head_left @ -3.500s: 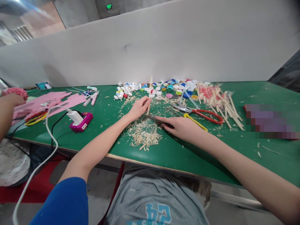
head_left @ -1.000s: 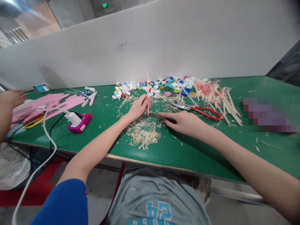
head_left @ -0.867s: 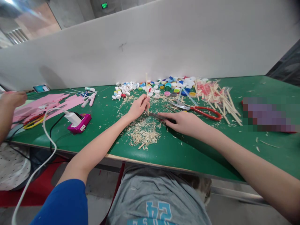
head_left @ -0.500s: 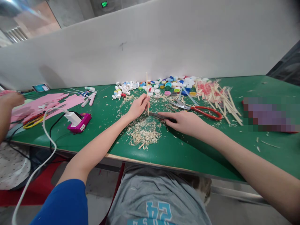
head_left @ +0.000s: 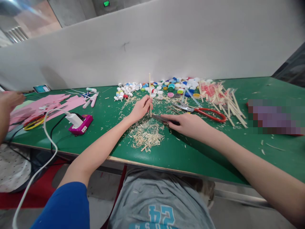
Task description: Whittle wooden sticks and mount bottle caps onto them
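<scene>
1. Closest to me on the green surface (head_left: 107,127) is a pile of pale wood shavings (head_left: 146,135).
2. Right hand (head_left: 188,124) sits low, fingers wrapped around a dark knife (head_left: 160,118), with the tip right at the foot of the wooden stick (head_left: 149,84).
3. Left hand (head_left: 141,108) fingers pinch that stick low down. It's thin, pale and straight, standing upright with its bottom end on the surface.
4. Further back are red-handled scissors (head_left: 205,112), then colourful bottle caps (head_left: 176,87).

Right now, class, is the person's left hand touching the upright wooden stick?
Touching. The head view shows the left hand closed around the lower part of the wooden stick, standing it upright on the table; the right hand grips a dark tool nearby.
</scene>
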The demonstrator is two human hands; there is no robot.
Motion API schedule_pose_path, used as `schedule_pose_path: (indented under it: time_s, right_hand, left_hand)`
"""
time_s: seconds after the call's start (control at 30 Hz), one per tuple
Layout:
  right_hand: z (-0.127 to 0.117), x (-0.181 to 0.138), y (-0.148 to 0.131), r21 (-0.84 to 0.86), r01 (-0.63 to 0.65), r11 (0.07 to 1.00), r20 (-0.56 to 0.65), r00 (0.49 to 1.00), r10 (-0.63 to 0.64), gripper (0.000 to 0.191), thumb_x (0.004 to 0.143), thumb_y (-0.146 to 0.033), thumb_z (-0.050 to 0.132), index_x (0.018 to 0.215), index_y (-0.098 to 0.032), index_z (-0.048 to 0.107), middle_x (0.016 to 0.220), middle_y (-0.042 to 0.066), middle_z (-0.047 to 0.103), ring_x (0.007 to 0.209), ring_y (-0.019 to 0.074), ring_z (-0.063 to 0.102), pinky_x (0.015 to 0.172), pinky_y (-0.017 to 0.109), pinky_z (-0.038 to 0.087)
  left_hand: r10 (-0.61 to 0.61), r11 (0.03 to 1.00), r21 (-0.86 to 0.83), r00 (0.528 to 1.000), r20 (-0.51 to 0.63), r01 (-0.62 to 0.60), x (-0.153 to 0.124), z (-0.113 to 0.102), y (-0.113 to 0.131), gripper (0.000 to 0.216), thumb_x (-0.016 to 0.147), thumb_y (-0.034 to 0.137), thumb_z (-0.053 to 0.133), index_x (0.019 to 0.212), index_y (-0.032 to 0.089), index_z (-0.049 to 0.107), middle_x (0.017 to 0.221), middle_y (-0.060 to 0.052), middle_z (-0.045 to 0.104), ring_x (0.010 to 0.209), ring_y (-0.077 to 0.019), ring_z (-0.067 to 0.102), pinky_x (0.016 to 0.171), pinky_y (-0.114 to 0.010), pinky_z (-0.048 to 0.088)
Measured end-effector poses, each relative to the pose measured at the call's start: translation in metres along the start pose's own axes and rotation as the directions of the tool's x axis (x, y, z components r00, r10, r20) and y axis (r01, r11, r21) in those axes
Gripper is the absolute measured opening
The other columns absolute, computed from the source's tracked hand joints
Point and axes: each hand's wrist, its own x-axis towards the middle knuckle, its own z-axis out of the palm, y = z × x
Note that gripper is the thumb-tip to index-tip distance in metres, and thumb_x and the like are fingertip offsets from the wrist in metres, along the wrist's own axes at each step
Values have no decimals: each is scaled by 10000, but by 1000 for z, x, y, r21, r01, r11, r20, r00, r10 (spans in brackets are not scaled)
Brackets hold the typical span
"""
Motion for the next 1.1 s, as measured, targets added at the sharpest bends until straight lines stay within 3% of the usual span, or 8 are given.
schedule_pose_path:
  time_s: [0.27, 0.47, 0.63, 0.9, 1.0, 1.1]
  right_hand:
    - [1, 0, -1, -16, -22, 1000, 15, 1000, 22, 470, 939, -466, 376, 1389, -416, 504, 754, -12, 630, 529, 60, 424, 520, 177, 222]
    - [-1, 1, 4, -151, -104, 983, -52, 994, 97, 475, 948, -446, 348, 1404, -430, 479, 829, 3, 650, 578, 89, 459, 520, 193, 190]
    - [-4, 1, 6, -148, -151, 977, -82, 987, 140, 494, 943, -450, 346, 1418, -407, 473, 854, 13, 658, 576, 95, 463, 537, 195, 202]
    - [-3, -1, 0, 29, 48, 998, -21, 999, -47, 464, 931, -444, 394, 1377, -412, 518, 761, -33, 637, 529, 48, 425, 534, 177, 243]
    - [1, -1, 1, 3, 125, 992, -99, 987, -124, 469, 941, -413, 386, 1393, -391, 509, 877, -22, 659, 586, 50, 466, 534, 179, 238]
    - [7, 1, 3, -120, 120, 986, -154, 979, -137, 473, 955, -387, 363, 1412, -396, 484, 929, -9, 653, 633, 65, 486, 527, 200, 206]
  left_hand:
    - [5, 998, -61, 995, -103, -11, 5, -6, -2, 349, 969, 524, 359, 837, 211, 436, 660, 8, 610, 496, -81, 531, 518, -248, 469]
    - [-22, 999, -29, 1000, 8, 23, 0, -1, -3, 334, 968, 508, 376, 834, 210, 446, 668, 11, 619, 506, -81, 538, 523, -244, 476]
    - [-15, 1000, -12, 1000, 14, 15, -1, 0, 0, 311, 981, 467, 372, 828, 207, 446, 673, 13, 621, 513, -78, 542, 537, -239, 472]
    - [-22, 999, -44, 1000, 17, 23, -1, 1, 0, 287, 983, 445, 380, 830, 210, 443, 661, 15, 621, 501, -79, 553, 531, -244, 473]
    - [-16, 999, -47, 1000, 15, 16, -1, 1, 1, 269, 986, 413, 386, 822, 208, 447, 658, 16, 619, 501, -75, 549, 545, -248, 467]
    - [-14, 999, -48, 1000, 14, 15, 0, 0, 3, 269, 985, 400, 391, 811, 204, 453, 651, 19, 612, 502, -72, 538, 553, -248, 460]
